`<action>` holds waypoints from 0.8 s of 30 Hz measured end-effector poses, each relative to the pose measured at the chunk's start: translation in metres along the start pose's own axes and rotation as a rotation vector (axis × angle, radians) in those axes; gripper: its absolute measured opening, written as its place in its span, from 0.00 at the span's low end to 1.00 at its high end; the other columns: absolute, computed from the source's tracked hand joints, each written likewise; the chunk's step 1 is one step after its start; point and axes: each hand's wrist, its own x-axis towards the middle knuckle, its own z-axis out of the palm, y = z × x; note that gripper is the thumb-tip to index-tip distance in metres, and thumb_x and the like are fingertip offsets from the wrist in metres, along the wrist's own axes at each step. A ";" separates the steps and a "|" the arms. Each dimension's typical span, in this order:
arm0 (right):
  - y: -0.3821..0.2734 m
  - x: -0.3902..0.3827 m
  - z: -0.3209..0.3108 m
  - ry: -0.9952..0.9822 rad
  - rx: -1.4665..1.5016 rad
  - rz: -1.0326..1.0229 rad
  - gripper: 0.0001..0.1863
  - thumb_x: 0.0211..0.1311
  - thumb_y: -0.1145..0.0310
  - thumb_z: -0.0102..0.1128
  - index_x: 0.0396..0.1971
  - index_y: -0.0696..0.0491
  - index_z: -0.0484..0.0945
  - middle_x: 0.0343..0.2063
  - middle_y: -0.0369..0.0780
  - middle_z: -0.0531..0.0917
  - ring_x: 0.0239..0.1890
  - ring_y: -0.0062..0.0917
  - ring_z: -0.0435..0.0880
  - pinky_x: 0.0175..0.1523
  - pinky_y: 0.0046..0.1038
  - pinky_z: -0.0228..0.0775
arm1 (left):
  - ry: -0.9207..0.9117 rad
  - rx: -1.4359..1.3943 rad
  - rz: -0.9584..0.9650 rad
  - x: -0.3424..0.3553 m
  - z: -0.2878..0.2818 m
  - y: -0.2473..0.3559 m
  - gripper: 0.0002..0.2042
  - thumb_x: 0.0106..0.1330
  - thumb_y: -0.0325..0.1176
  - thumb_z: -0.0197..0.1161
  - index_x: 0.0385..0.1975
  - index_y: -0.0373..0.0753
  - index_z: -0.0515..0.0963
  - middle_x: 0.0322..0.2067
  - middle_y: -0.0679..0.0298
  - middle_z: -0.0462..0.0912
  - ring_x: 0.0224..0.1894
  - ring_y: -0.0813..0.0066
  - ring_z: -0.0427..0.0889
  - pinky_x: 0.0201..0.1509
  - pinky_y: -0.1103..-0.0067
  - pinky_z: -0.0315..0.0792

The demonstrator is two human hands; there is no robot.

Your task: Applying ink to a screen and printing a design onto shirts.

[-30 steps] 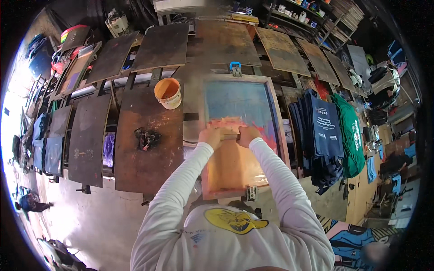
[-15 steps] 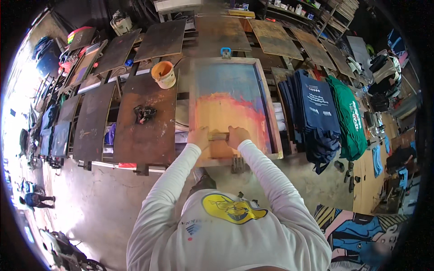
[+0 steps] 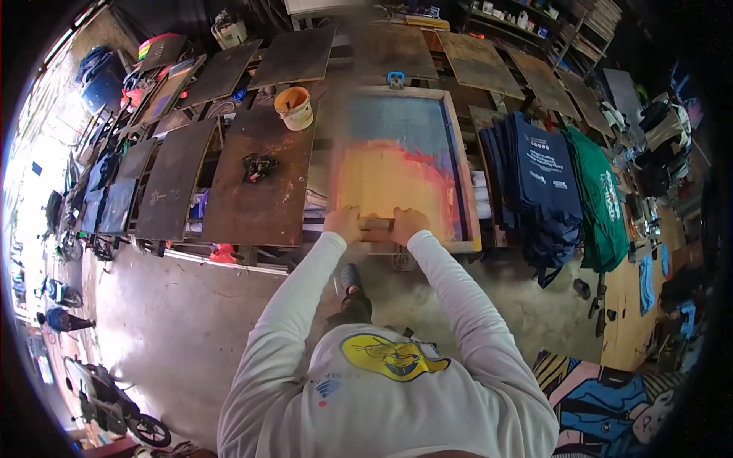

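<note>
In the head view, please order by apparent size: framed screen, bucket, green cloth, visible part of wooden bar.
Largest to smallest:
Framed screen
Green cloth
Bucket
Wooden bar, visible part; left hand and right hand cover its ends

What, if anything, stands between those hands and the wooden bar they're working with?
Nothing visible: the left hand and right hand already grip the wooden bar, near the close edge of the framed screen. The bucket stands farther off, to the left.
</note>
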 end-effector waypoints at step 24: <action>0.032 0.257 -0.063 -0.020 -0.012 0.128 0.13 0.55 0.62 0.55 0.36 0.49 0.84 0.39 0.50 0.85 0.46 0.45 0.84 0.52 0.42 0.76 | -0.171 0.047 -0.045 0.256 -0.046 -0.065 0.22 0.47 0.52 0.73 0.38 0.43 0.83 0.37 0.54 0.86 0.43 0.54 0.85 0.48 0.64 0.78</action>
